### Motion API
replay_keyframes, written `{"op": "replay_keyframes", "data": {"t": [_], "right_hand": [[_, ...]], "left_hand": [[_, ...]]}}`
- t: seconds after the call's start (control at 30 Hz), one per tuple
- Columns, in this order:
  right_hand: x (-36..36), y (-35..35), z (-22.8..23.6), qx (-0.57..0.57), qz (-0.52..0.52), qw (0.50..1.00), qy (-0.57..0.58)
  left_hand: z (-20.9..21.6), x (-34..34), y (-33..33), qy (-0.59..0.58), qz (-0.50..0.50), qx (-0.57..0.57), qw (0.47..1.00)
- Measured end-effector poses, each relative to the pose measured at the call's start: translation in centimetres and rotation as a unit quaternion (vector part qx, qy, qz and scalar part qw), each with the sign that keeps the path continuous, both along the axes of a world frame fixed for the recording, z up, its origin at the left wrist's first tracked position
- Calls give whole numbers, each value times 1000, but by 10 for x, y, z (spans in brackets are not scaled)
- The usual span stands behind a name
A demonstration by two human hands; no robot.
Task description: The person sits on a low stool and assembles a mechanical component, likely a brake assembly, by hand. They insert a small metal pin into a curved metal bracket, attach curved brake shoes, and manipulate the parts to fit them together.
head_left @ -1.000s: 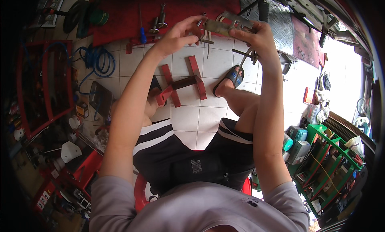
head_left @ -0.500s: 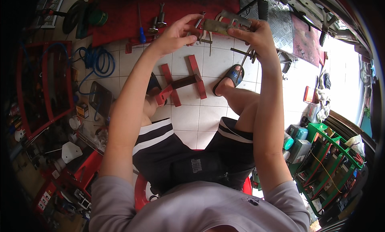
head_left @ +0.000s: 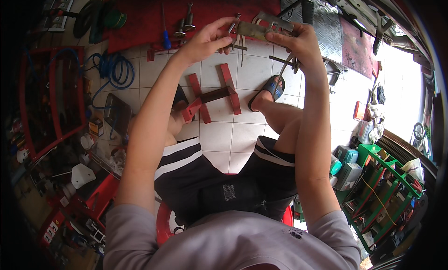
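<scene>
Above the near edge of the red bench, I hold a worn metal bracket (head_left: 252, 30) with a dull yellowish plate and thin rods hanging from it. My right hand (head_left: 304, 44) is closed round its right end, thumb along the plate. My left hand (head_left: 209, 40) is at its other end, fingers curled and thumb bent in beside a short crossbar (head_left: 240, 47); the exact contact there is partly hidden. A small silver tool (head_left: 235, 21) shows by the left fingertips, and I cannot tell if it is touched.
On the red bench (head_left: 140, 18) lie a blue-handled screwdriver (head_left: 166, 39) and metal parts (head_left: 185, 25). A red steel frame (head_left: 212, 96) stands on the tiles between my feet. At left are a coiled blue hose (head_left: 116, 72) and red cabinet (head_left: 53, 97); at right, a green tool rack (head_left: 389, 169).
Both hands and the bracket keep nearly the same place. The left fingers have shifted slightly at the bracket's left end, and the hanging rods have tilted a little.
</scene>
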State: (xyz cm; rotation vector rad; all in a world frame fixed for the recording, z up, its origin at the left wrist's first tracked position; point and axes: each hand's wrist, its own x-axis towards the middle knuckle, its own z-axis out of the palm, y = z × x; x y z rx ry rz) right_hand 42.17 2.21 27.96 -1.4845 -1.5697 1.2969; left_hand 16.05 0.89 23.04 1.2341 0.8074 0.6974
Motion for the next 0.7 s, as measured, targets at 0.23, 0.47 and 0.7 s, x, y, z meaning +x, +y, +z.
{"op": "replay_keyframes", "data": {"t": [0.23, 0.47, 0.7], "right_hand": [[1, 0, 0, 9, -3, 1000, -17], [2, 1, -4, 15, -10, 1000, 0], [2, 1, -3, 14, -11, 1000, -11]], "left_hand": [[0, 1, 1, 24, -14, -56, 998], [-9, 0, 0, 9, 13, 44, 999], [-7, 5, -2, -9, 28, 73, 997]]}}
